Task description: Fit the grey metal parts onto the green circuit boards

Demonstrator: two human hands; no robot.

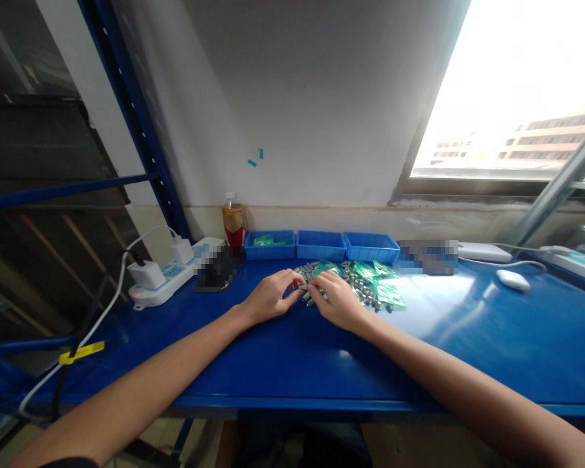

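On the blue table [283, 364] lies a heap of small grey metal parts [363, 290] mixed with little green plastic bags [370, 271]. My left hand [269, 298] and my right hand [336, 298] rest at the near left edge of that heap, fingertips nearly meeting. Both hands have their fingers curled in a pinch around small grey pieces between them; what exactly each holds is too small to make out.
Three blue bins [320, 246] stand in a row behind the heap, the left one holding green bags. A drink bottle [234, 224] and a white power strip [173, 273] with chargers sit at the left. A white mouse [513, 279] lies at the right, by the window.
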